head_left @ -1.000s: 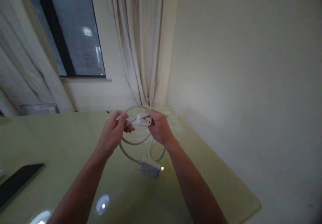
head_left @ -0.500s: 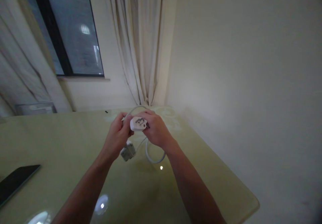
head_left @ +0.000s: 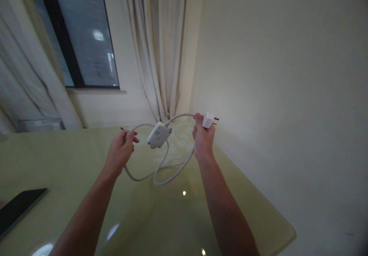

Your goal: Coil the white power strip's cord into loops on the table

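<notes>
My right hand (head_left: 203, 139) is closed around a white plug (head_left: 208, 120), whose metal pins point right. A pale cable (head_left: 182, 114) arcs leftward from beside this hand to a white rectangular block (head_left: 159, 135), which hangs tilted between my two hands. The block looks like a socket or adapter box, but I cannot make out which. My left hand (head_left: 120, 148) pinches the cable on the left, with some fingers slightly apart. Loose loops of cable droop between the hands above the table.
A glossy yellow-green table (head_left: 149, 217) lies below, its right edge along a plain wall (head_left: 273, 94). A dark flat slab (head_left: 21, 208) rests at the left. Curtains (head_left: 161, 48) and a window (head_left: 83, 33) stand behind. A small dark object (head_left: 122, 128) sits near the back edge.
My hands have moved apart, the right one going right and up with the plug, the left one going left. The white block has risen between them, and the cable loops have spread out.
</notes>
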Motion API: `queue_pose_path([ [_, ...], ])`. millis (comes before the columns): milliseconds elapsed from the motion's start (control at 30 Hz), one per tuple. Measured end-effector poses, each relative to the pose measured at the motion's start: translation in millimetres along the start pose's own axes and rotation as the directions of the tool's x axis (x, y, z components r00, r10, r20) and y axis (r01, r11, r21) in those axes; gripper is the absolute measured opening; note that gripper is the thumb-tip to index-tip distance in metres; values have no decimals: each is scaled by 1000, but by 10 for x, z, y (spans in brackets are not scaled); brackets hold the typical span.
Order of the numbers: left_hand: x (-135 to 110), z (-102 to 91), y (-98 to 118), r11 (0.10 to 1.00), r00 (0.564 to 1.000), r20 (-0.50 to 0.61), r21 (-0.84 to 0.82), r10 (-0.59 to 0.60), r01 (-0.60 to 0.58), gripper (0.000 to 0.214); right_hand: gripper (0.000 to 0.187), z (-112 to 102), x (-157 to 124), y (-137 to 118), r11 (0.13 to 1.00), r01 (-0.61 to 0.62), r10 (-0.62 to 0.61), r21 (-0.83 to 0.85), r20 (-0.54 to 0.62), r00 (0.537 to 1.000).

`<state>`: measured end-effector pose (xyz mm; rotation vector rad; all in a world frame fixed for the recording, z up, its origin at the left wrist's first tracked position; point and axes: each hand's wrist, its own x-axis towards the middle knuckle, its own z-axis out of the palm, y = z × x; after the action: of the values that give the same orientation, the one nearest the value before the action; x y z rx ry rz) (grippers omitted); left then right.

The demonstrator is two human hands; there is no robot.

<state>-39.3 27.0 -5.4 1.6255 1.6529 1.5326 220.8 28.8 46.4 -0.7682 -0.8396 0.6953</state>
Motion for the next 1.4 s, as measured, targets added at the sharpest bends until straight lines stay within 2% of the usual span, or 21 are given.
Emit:
queue_pose_path([
  [67, 47, -71, -122, 971, 999, 32, 239, 14, -22, 37, 50, 3, 12, -38, 995, 4, 0, 97, -45, 999],
  [167, 60, -144, -314, 829, 998, 67, 557, 6, -42, 38, 49, 2, 36, -100, 985, 24, -6, 171, -103, 995],
  [300, 3, -118, -485, 620, 992, 122, 778, 19, -107, 50, 46, -3, 60, -153, 975, 32, 6, 219, -169, 986],
  [367, -5, -78, -497, 601, 990, 134, 787, 50, -137, 57, 44, -6, 68, -163, 973, 32, 15, 228, -199, 980],
  [400, 2, -60, -481, 622, 986, 151, 766, 69, -161, 59, 44, -8, 71, -165, 973, 31, 18, 229, -210, 977],
  [533, 53, -63, -293, 788, 966, 212, 565, 149, -245, 49, 45, -19, 82, -165, 971, 34, 19, 235, -219, 975],
  [600, 49, -113, -152, 833, 958, 214, 481, 189, -272, 41, 46, -20, 83, -160, 970, 31, 22, 241, -214, 977],
  [767, -105, -198, 140, 830, 919, 328, 434, 218, -352, 32, 47, 20, 50, -126, 980, 3, 38, 199, -203, 978],
  [833, -200, -123, 175, 860, 878, 426, 343, 217, -378, 31, 48, 50, 24, -105, 983, -1, 41, 185, -212, 976],
  [867, -249, -55, 173, 886, 837, 503, 259, 216, -384, 31, 49, 63, 13, -94, 983, 4, 37, 185, -219, 975],
  [967, -376, 212, 117, 946, 650, 734, 34, 196, -324, 36, 49, 68, 11, -59, 979, 32, 18, 201, -245, 969],
  [1000, -404, 296, 95, 956, 617, 768, 21, 171, -292, 34, 49, 54, 25, -48, 977, 39, 17, 209, -258, 966],
  [1067, -435, 413, 66, 971, 595, 795, 39, 114, -238, 36, 49, 1, 77, -26, 975, 39, 26, 220, -287, 958],
  [1167, -468, 478, 67, 981, 536, 841, 42, 68, -190, 38, 48, -104, 188, 7, 973, 3, 75, 229, -330, 941],
  [1200, -492, 500, 73, 979, 522, 849, 35, 76, -200, 38, 48, -135, 223, 17, 972, -15, 96, 235, -338, 936],
  [1300, -638, 667, 63, 950, 523, 836, 4, 167, -311, 46, 49, -192, 290, 45, 965, -52, 139, 256, -334, 932],
  [1400, -841, 951, 15, 925, 466, 854, -46, 233, -377, 49, 48, -206, 305, 63, 961, -49, 140, 272, -327, 935],
])
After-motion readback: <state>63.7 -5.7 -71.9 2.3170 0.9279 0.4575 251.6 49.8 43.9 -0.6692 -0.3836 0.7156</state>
